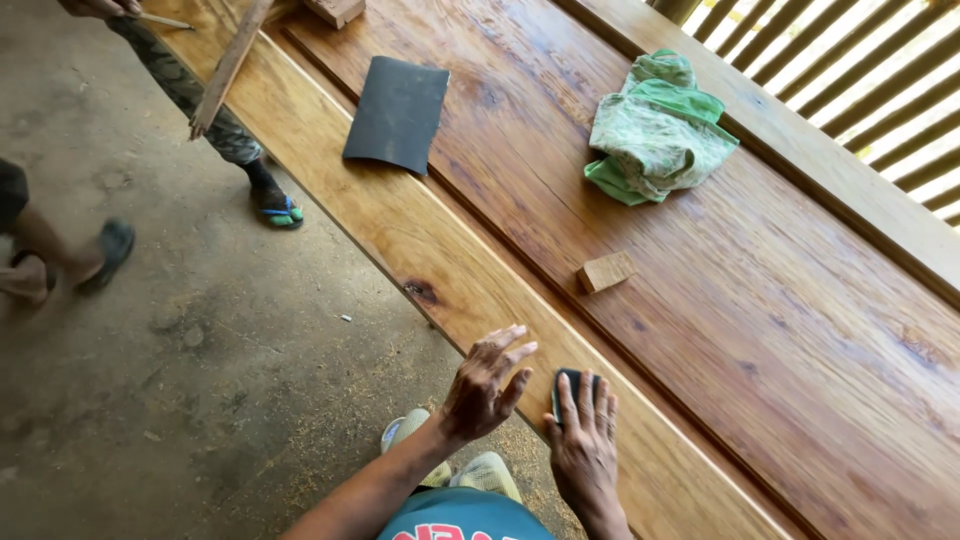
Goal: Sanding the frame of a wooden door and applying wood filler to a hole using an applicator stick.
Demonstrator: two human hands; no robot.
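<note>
Right hand (582, 447): lies palm down on a small dark sanding pad (566, 385), fingers stretched over it and pressing it flat against the wood; only the pad's far end shows past the fingertips.
Left hand (484, 384): released, fingers spread, grasping nothing; it hovers or rests lightly over the near edge of the bench, just beside the right hand.
Sanding pad: on the near plank of the bench, close to its near edge, towards the lower middle of the view.
Bench (760, 330): a long top of varnished brown planks running from the far left corner to the near right, with a raised rail along the far edge.
Wood block (605, 271): small and pale, lying on the wide middle plank, a little beyond the hands.
Sandpaper sheet (398, 112): dark grey, slightly curled, lying across the seam between the near planks, well apart from the hands.
Green cloth (656, 128): crumpled, near the far rail.
Second block (335, 9): at the far end, cut off by the top of the view.
Floor (180, 340): bare concrete with sawdust along the bench's near edge.
Other people: a sandalled foot (277, 205) beside the bench at the far left; a hand holding a wooden slat (228, 66).
</note>
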